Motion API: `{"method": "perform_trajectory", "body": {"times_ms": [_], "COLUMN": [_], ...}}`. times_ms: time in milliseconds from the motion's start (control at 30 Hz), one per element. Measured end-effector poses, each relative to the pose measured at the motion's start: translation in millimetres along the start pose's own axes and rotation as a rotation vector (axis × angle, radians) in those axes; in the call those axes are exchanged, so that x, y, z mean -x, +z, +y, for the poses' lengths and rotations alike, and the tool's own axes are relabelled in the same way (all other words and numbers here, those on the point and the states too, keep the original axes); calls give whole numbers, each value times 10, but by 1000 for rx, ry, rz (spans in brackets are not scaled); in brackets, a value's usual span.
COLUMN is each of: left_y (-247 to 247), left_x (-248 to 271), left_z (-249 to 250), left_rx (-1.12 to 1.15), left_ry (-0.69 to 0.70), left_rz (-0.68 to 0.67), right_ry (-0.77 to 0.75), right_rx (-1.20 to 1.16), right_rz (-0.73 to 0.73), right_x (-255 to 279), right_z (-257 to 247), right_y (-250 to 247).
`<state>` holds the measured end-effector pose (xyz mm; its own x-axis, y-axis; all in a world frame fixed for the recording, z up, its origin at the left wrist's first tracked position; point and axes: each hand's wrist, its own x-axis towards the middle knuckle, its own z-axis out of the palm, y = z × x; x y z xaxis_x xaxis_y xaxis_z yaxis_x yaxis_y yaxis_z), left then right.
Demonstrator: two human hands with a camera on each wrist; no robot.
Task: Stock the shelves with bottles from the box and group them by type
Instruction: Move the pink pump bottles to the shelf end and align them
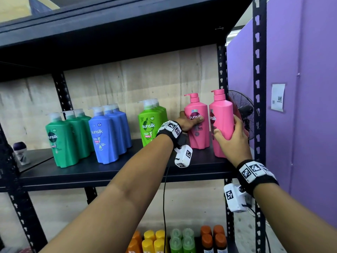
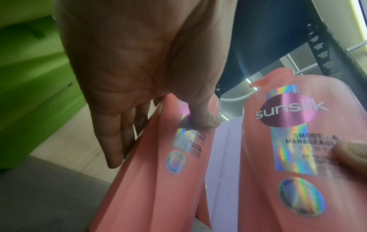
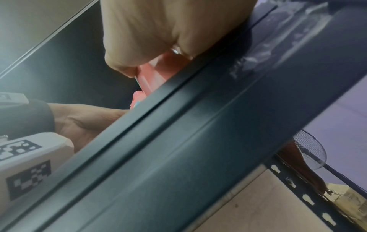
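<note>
Shelf point(image 1: 127, 170), left to right: a small roll-on bottle point(image 1: 21, 152) is seen at the far left on the neighbouring board. Next, dark green bottles point(image 1: 63, 139) are lined up front to back, then blue bottles point(image 1: 107, 134) just beside them, then light green bottles point(image 1: 150, 123) after a gap.

Left pink bottle point(image 1: 197, 123) stands upright on the shelf. It is gripped by the left hand point(image 1: 189, 122): thumb laid across the front label, fingers wrapped round the bottle's left side. The thumb pressed on the label is confirmed in the left wrist view point(image 2: 202, 116).

Right pink bottle point(image 1: 221, 121) is just beside it, near the right-hand upright point(image 1: 258, 88), label facing front. It is held low on the body by the right hand point(image 1: 233, 137), thumb on the front, fingers curled round the far side. Whether its base sits flat on the shelf cannot be told.

Below, orange, yellow, green and brown-capped bottles point(image 1: 178, 240) are grouped on the lower shelf. A fan point(image 1: 244, 114) is visible behind the rack at right.
</note>
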<state>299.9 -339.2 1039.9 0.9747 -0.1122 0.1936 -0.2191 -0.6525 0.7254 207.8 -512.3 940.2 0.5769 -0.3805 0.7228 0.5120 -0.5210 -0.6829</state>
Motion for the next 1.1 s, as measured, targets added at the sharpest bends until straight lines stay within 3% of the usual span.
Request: {"method": "perform_trajectory", "body": {"times_ms": [333, 500, 700, 900, 1100], "left_y": [39, 40, 99, 206, 388], "left_x": [141, 334, 676, 747, 856], "left_z": [31, 15, -133, -406, -518], "left_rx": [146, 185, 288, 553, 618], "left_ry": [-25, -58, -32, 77, 147], "left_rz": [29, -52, -87, 40, -128], "right_ry": [50, 13, 65, 185, 190], "right_rx": [-19, -15, -102, -214, -229], "right_rz": [2, -33, -180, -302, -406], "right_x": [-3, -39, -74, -76, -88], "right_z": [29, 35, -41, -107, -122], "right_y": [20, 3, -60, -40, 50]}}
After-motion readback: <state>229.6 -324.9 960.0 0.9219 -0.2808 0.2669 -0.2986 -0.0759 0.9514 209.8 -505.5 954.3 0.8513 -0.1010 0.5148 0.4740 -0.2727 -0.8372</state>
